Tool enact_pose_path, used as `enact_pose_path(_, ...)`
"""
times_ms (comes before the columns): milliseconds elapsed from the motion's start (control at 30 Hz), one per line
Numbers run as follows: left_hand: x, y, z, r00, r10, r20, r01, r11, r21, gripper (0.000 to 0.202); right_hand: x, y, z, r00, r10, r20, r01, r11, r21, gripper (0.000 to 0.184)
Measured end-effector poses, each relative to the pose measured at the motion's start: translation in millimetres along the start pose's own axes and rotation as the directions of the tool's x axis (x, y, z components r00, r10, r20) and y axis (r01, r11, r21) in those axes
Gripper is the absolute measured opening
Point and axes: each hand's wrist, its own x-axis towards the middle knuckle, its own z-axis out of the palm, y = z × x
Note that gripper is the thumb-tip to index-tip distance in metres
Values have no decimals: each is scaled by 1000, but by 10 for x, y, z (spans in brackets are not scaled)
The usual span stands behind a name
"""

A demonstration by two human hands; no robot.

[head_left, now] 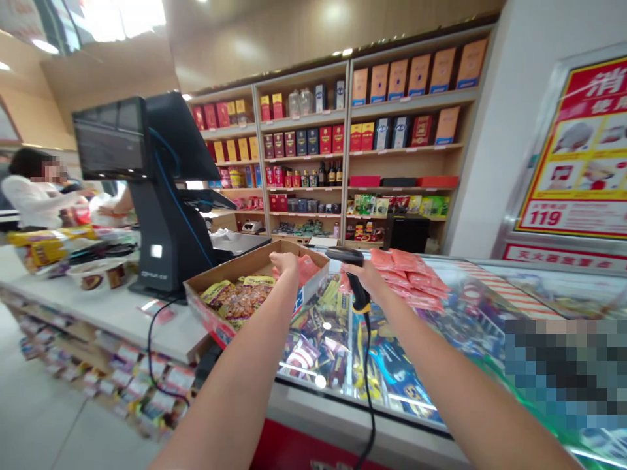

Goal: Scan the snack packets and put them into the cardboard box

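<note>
1. Head view: the left hand (287,262) reaches into an open cardboard box (311,292), fingers bent, beside a pink packet (306,269) at the box's right end; I cannot tell whether it grips that packet.
2. The right hand (371,275) is wrapped around the handle of a black-and-yellow barcode scanner (359,292), just right of the box.
3. The box sits at the right end of the white counter (105,313), reaching over the left part of the glass counter (313,397); snack bags (240,297) fill its left side.
4. A pile of pink packets (411,281) lies toward the glass counter's far edge, right of the scanner.
5. The scanner's cord (368,372) hangs over the glass counter's near edge.
6. A black checkout terminal (169,215) stands on the white counter, left of the box.
</note>
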Motion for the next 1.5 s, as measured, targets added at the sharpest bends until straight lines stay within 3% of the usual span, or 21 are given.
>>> enact_pose_path(67,-7,-14,-3,997,-28,-75,27,999,-16,39,-12,33,-10,1000,0,0,0,1000,4,22)
enact_pose_path(133,-41,-13,19,992,10,-129,-19,997,-69,40,-42,91,-53,1000,15,-6,-15,1000,12,24)
enact_pose_path(200,-119,-20,60,983,135,-126,-149,982,-116,37,-93,159,-123,999,25,-19,-25,999,20,26)
enact_pose_path(267,-258,-63,113,949,311,-39,-314,940,-134,34,-163,225,-213,999,26,-40,-25,999,32,27)
enact_pose_path(333,-458,-165,169,859,494,138,-477,868,-137,31,-244,284,-315,996,40,-77,-37,998,42,26)
enact_pose_path(400,-682,-318,229,729,584,356,-594,799,-94,26,-317,344,-415,989,67,-130,-61,997,53,26)
enact_pose_path(467,-877,-489,297,661,508,552,-637,769,54,20,-369,417,-500,980,94,-173,-81,994,80,26)
enact_pose_path(533,-1004,-637,376,670,331,665,-625,735,264,18,-396,504,-563,975,114,-189,-94,989,112,26)
enact_pose_path(633,-1077,-779,501,688,151,710,-615,641,459,29,-405,627,-607,971,148,-189,-129,985,110,27)
enact_pose_path(767,-1102,-866,623,705,103,701,-605,604,519,31,-406,698,-607,972,158,-172,-147,986,72,28)
enact_pose_path(867,-1097,-914,662,755,100,648,-528,679,510,18,-408,696,-604,970,152,-188,-142,988,64,28)
enact_pose_path(967,-1044,-940,674,817,97,569,-366,849,381,16,-411,690,-607,970,152,-190,-139,987,81,28)
enact_pose_path(1033,-999,-933,674,858,60,511,-193,958,212,22,-416,685,-607,971,152,-186,-136,986,99,28)
enact_pose_path(1100,-970,-911,673,879,-55,473,70,997,-15,20,-424,676,-604,970,162,-182,-143,983,111,28)
enact_pose_path(1167,-971,-886,676,857,-228,462,367,900,-236,12,-434,661,-598,965,184,-185,-166,980,111,28)
enact_pose_path(1233,-995,-871,686,799,-375,469,565,734,-377,6,-445,642,-589,960,199,-196,-181,978,107,27)
enact_pose_path(1333,-1037,-880,718,752,-457,476,654,613,-443,6,-461,610,-576,956,199,-214,-181,978,101,27)
enact_pose_path(1500,-1054,-952,813,743,-502,443,666,621,-413,18,-476,573,-574,946,232,-225,-224,973,57,28)
